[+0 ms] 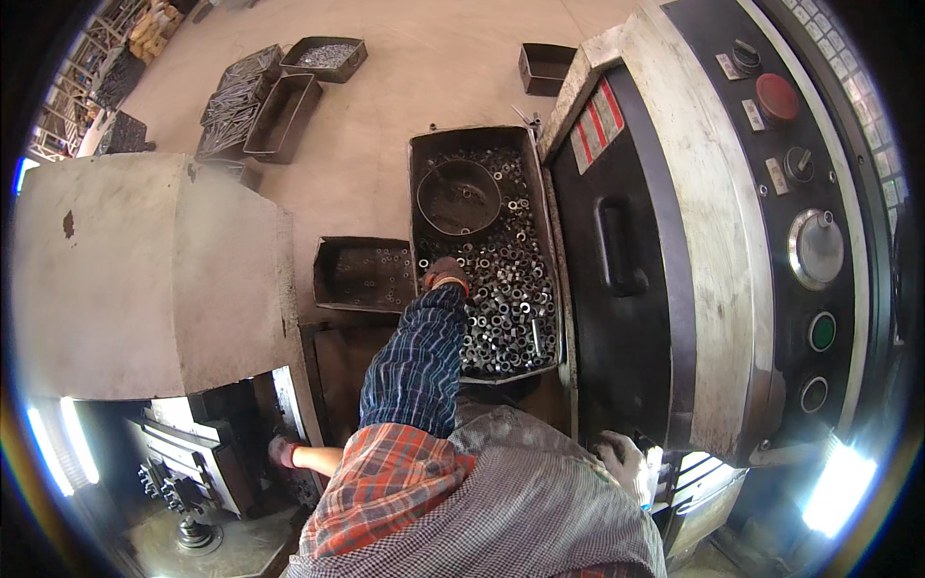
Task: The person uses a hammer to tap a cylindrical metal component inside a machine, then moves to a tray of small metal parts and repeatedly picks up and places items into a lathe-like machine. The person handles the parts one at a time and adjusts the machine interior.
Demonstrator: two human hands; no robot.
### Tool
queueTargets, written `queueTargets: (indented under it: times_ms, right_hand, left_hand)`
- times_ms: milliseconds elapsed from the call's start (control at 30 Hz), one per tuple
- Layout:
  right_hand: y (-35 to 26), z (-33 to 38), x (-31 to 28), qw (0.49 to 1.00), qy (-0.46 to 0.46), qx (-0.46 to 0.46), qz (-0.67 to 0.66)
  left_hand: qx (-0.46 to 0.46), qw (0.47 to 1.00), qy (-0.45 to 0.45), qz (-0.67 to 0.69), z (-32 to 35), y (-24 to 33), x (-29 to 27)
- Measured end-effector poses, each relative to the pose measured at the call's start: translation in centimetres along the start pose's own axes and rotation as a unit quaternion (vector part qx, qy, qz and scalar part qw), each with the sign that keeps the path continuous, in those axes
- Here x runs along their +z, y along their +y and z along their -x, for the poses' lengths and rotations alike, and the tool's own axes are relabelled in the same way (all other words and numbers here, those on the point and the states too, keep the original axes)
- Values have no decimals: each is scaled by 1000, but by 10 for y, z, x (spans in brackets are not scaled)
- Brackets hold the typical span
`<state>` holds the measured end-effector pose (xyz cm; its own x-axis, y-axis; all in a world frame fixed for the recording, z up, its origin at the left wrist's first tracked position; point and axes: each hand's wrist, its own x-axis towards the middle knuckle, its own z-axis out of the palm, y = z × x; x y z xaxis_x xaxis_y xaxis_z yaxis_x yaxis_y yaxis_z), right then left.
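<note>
My left hand (282,451), in a reddish glove, is small in view and closed at the opening edge of the left machine (193,270). What it grips is hidden. My right hand (624,460), in a dirty grey glove, is curled low beside the right machine's black door (617,250). Nothing in its fingers can be made out. Between them a limb in blue checked cloth (409,361), apparently my leg, stretches forward. Its reddish end (446,273) meets the left side of a long metal bin (414,159) heaped with metal nuts (506,299).
A round dark pan (460,197) lies in the bin. A shallower bin (332,303) with a few nuts adjoins it on the left. Metal boxes (279,116) stand on the floor beyond, some with rods. A control panel (780,173) with knobs and a red button flanks me on the right.
</note>
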<state>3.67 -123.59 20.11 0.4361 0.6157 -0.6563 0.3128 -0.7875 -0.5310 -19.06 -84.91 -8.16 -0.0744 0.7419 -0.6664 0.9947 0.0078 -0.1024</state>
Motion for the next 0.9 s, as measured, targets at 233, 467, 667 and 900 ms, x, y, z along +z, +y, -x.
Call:
queueTargets:
  times_ms: [233, 467, 667, 900]
  right_hand:
    - [11, 2, -2, 998, 49, -37, -2]
    - [9, -5, -5, 994, 62, -29, -90]
    - [0, 4, -15, 994, 69, -50, -62]
    - [34, 13, -30, 988, 97, 22, -118]
  left_hand:
    - [-4, 946, -54, 318, 48, -39, -7]
    - [116, 901, -44, 416, 150, -39, 44]
    - [66, 908, -166, 379, 165, -26, 50]
    - [297, 938, 42, 174, 144, -8, 4]
